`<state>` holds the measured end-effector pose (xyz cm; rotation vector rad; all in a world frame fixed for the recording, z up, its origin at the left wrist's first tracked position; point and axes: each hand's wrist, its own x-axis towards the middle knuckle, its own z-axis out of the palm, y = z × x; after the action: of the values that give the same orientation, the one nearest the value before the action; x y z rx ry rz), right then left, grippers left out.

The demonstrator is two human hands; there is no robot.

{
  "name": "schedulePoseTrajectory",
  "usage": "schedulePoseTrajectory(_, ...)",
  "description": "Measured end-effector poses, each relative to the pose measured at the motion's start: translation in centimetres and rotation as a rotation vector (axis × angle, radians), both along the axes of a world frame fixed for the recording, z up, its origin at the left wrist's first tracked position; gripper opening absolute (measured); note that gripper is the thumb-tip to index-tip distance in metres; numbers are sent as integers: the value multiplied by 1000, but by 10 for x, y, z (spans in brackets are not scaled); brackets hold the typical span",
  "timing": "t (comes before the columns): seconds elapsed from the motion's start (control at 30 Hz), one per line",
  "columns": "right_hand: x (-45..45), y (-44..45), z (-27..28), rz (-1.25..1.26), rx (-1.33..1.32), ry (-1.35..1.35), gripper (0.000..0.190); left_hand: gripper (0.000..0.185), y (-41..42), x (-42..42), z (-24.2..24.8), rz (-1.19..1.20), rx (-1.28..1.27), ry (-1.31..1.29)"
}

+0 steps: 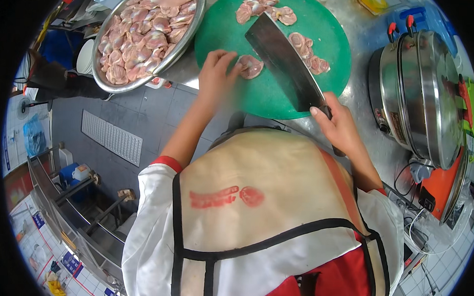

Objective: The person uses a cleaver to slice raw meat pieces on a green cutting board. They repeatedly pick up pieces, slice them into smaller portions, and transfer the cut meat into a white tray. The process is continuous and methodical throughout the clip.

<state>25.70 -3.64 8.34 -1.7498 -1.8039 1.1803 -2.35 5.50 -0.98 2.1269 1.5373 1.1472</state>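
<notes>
My right hand [335,122] grips the dark handle of a broad Chinese cleaver [283,63], whose blade lies slanted above a round green cutting board [226,14]. Fingers apart, my left hand [218,77] is at the left edge of a single poultry gizzard [250,67] on the board; it is partly blurred, and whether it touches the meat is hard to tell. Beyond the blade's tip is a cluster of gizzards [257,8]. More opened gizzards [309,52] lie right of the blade. At the upper left, a metal basin [135,81] is heaped with gizzards [147,35].
A stainless steel table [358,89] carries the board. On the right stands a round metal electric pot [415,95] with red handles, cords [402,175] below it. Another person's dark-clothed leg [71,85] shows at left. A metal rack [78,209] stands on the tiled floor [156,110].
</notes>
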Motion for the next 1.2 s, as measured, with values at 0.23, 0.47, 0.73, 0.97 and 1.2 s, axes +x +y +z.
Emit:
schedulePoseTrajectory(0.23,-6,10,7,234,144,-124,27,17,-9,8,-16,-99,127,87)
schedulePoseTrajectory(0.47,-28,24,20,337,204,-296,26,14,-5,5,-17,-146,91,70)
schedulePoseTrajectory(0.73,-31,23,24,305,152,-274,24,15,-5,5,-17,-142,70,70)
schedulePoseTrajectory(0.97,-30,22,29,318,129,-273,24,12,-4,3,-16,-153,48,63)
schedulePoseTrajectory(1.2,-37,18,21,365,194,-385,27,12,-3,3,-14,-180,32,44)
